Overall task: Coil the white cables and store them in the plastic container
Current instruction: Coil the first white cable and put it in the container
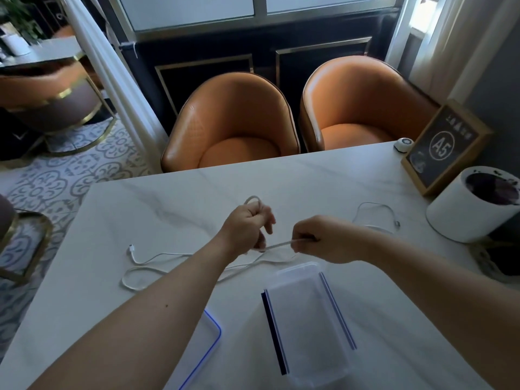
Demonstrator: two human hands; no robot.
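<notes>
My left hand is closed on a loop of the white cable, just beyond the plastic container. My right hand pinches the same cable tight btw both hands. The rest lies left of container; second cable lies beyond-right. Lid lies at container's left.

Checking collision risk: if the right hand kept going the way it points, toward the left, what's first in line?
Likely the left hand: the right hand faces it along the taut white cable both hold. Depth unclear.
</notes>
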